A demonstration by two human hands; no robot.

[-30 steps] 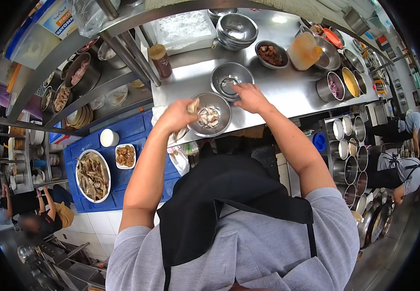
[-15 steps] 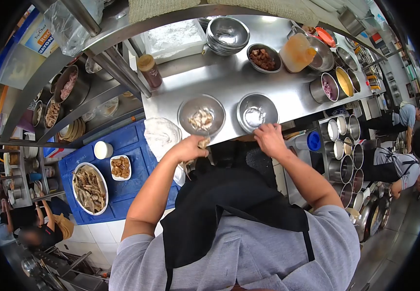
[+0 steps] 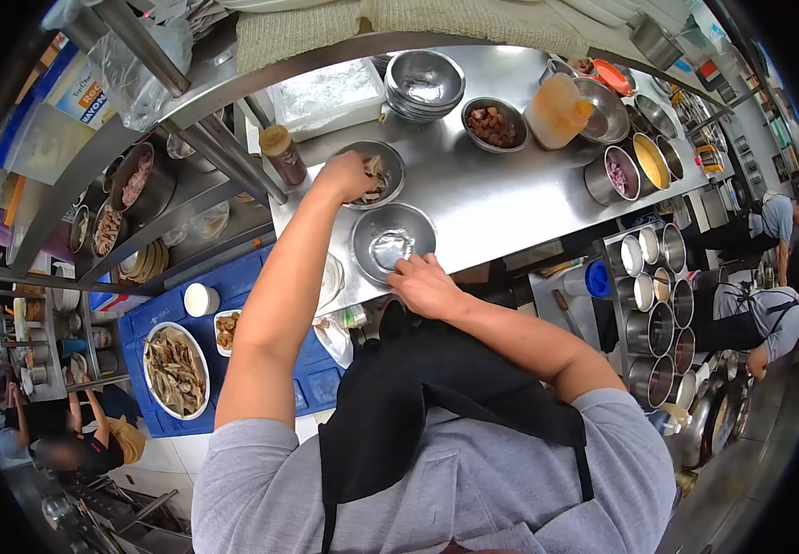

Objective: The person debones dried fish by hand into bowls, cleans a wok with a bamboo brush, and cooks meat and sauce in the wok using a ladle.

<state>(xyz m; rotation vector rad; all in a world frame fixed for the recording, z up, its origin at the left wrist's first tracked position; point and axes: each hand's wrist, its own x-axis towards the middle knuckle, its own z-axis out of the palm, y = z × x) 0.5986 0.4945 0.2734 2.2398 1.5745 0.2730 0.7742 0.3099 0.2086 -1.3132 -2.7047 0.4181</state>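
Note:
Two metal bowls stand one behind the other near the left part of the steel counter. My left hand [image 3: 348, 177] is closed over the left rim of the farther metal bowl [image 3: 394, 189]; its fingertips are partly hidden. Pale, brownish pieces [image 3: 375, 174] of food lie inside this bowl, close to my fingers. My right hand [image 3: 425, 284] grips the near right rim of the nearer metal bowl [image 3: 423, 226]. Its shiny inside shows no food.
Left of the counter, a blue lid [image 3: 169, 305] bears an oval dish of dried fish [image 3: 176, 372] and a white cup [image 3: 201, 299]. Behind the bowls are a sauce bottle [image 3: 282, 154], a tub of white powder [image 3: 327, 97] and stacked bowls [image 3: 424, 85]. Other people work farther off.
The bowl with food has moved back, and my left hand has reached forward to it. My right hand has brought the other bowl leftward, in front of the first.

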